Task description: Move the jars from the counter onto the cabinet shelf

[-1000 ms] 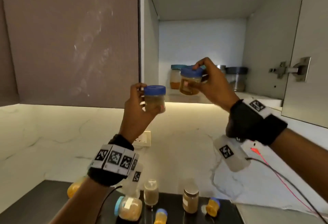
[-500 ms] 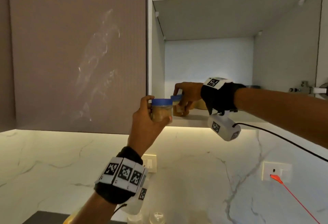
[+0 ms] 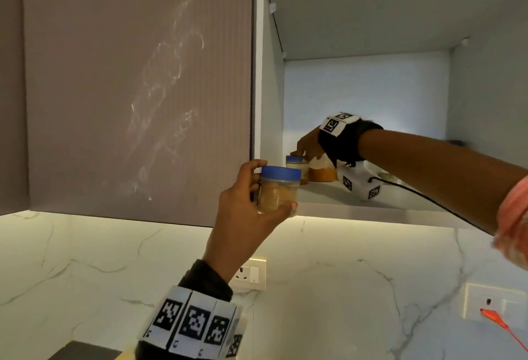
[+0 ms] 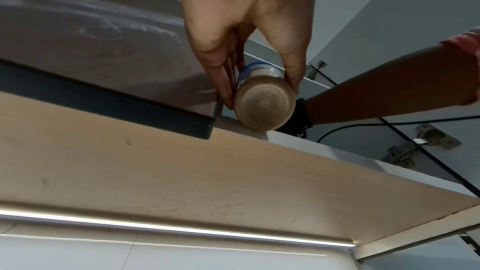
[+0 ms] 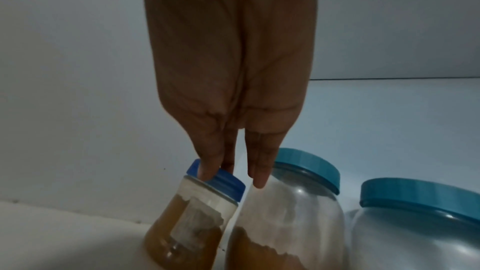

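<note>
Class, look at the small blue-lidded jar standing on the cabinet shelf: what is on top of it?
Fingertips of the right hand rest straight on the small blue-lidded jar, on its lid. They cover part of the lid.

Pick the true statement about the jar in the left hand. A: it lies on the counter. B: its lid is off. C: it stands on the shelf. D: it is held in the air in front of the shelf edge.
D: the left hand grips the blue-lidded jar clear of the shelf, lid on.

White cabinet shelf [image 3: 328, 202] bears small jar [image 5: 192, 223] beside two teal-lidded jars [image 5: 285, 223]
</note>
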{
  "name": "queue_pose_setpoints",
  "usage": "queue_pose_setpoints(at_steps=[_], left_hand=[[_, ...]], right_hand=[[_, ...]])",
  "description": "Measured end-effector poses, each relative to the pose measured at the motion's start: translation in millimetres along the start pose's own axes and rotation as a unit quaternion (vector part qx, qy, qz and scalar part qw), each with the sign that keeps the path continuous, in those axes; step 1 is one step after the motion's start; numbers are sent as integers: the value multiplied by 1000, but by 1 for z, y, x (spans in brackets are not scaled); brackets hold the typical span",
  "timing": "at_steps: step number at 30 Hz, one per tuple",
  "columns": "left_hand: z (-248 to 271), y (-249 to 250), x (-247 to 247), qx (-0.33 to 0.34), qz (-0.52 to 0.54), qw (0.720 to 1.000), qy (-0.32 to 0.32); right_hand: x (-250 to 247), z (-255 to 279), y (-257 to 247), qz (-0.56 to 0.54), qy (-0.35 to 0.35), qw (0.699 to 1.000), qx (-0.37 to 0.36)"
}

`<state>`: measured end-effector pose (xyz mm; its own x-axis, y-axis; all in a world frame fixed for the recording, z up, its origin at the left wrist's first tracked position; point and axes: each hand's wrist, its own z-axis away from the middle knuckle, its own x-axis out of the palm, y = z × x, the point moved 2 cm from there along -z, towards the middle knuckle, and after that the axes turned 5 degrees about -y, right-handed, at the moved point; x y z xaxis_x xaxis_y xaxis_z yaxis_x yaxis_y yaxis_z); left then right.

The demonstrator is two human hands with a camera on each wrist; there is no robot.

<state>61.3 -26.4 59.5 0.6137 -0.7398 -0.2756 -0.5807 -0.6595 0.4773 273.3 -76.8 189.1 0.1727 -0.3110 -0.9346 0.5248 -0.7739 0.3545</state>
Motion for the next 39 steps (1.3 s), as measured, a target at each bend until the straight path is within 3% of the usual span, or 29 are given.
queue_pose_setpoints(at_steps=[3, 5, 9, 19, 21, 26, 29, 31, 32, 34, 36, 39], left_hand=[[0, -2, 0, 3, 2, 1000, 1], [0, -3, 0, 4, 2, 1000, 0], [0, -3, 0, -1, 8, 1000, 0], [1, -4, -1, -2, 2, 1000, -6], [1, -5, -1, -1, 0, 1000, -7], [0, -7, -1, 0, 8, 1000, -8], [0, -7, -1, 0, 13, 1000, -12], [1, -7, -1, 0, 15, 1000, -9], [1, -6, -1, 1, 17, 1000, -6], [1, -5, -1, 3, 18, 1000, -1], [1, -5, -1, 2, 17, 1000, 4], [0, -4, 0, 3, 11, 1000, 9]], right_hand=[[-4, -95, 34, 88, 7, 996, -23], [-6, -118, 46, 90, 27, 996, 7], [-3, -37, 21, 103, 56, 993, 34], [10, -14, 5, 99, 147, 980, 88], [13, -9, 1, 123, 190, 972, 58], [21, -14, -2, 212, 177, 959, 67], [19, -47, 9, 226, 181, 956, 52], [22, -143, 46, 217, 169, 962, 1], [16, -163, 57, 203, 141, 969, -21], [9, -123, 50, 132, 148, 980, -27], [-1, -2, 11, 42, 133, 988, -70], [-14, 60, 5, -85, 163, 971, -154]])
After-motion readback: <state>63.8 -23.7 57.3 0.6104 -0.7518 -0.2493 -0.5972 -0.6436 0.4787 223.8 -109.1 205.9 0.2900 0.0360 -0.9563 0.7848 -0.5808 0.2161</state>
